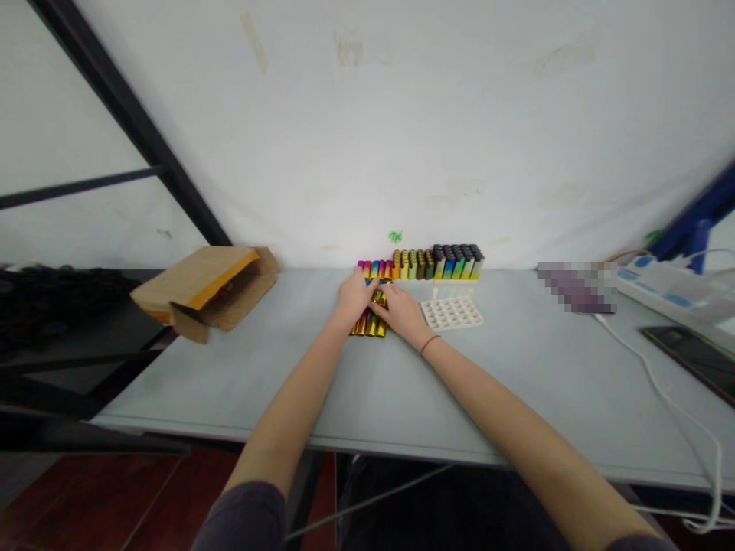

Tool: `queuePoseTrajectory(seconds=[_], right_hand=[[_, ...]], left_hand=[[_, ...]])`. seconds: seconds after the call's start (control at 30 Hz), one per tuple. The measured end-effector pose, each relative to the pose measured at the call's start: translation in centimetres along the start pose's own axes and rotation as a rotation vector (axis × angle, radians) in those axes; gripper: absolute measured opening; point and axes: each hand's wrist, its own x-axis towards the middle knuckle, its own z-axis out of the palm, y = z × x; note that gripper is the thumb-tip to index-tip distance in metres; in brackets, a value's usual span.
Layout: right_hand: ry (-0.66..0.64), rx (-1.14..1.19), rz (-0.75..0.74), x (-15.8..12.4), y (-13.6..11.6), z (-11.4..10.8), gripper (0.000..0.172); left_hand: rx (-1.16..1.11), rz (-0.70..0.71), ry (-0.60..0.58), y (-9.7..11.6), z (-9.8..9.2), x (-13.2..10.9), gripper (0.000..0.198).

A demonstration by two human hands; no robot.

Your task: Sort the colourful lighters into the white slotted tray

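Shiny metallic lighters, gold with red and other colours, lie side by side on the table between my hands. My left hand closes on their left side, and my right hand closes on them from the right, its fingertips close to the left hand's. My fingers hide part of the lighters. Just behind stand pink, blue and red metallic lighters. To their right are upright yellow and brown lighters, then a block of black-topped, multicoloured lighters. Beside my right hand lies a white tray with rows of holes.
An open cardboard box lies at the left of the grey table. On the right are a blurred-out purple object, a white power strip, a dark phone and a white cable. A white wall stands behind.
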Motion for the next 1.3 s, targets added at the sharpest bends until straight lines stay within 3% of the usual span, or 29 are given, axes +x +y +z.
queuePoseTrajectory(seconds=[0.3,0.57,0.77,0.9,1.0,1.07,1.13,1.23,1.3], right_hand=[[0.062,0.018,-0.079,-0.3,1.0,0.6,0.01],[-0.022,0.015,-0.089,-0.6,1.0,-1.5,0.025],[-0.121,-0.134,-0.091,-6.4,3.0,-5.0,0.05],[-0.22,-0.257,0.028,-10.2,4.7,-7.1,0.052],[-0.258,-0.333,0.098,-11.6,6.1,-8.4,0.052],[-0.264,-0.36,0.14,-12.3,7.1,-9.2,0.053],[-0.255,-0.372,0.185,-13.2,8.4,-10.0,0.055],[-0.228,-0.406,0.243,-14.6,10.7,-11.4,0.055],[-0.205,-0.437,0.303,-15.1,12.3,-12.3,0.054]], left_hand=[[0.095,0.042,-0.016,-0.1,-0.9,-0.3,0.044],[0.184,0.15,-0.062,-1.3,-0.8,-1.0,0.041],[0.063,0.229,-0.052,-3.6,0.2,-1.5,0.048],[0.082,0.387,-0.221,-3.6,0.2,-1.8,0.056],[0.142,0.418,-0.281,-3.2,0.0,-1.9,0.058],[0.152,0.413,-0.234,-2.9,-0.1,-1.9,0.061],[0.136,0.45,-0.106,-2.3,-0.1,-1.9,0.064],[0.057,0.646,0.069,0.0,0.6,-2.2,0.053],[0.002,0.796,0.058,2.6,1.7,-2.5,0.041]])
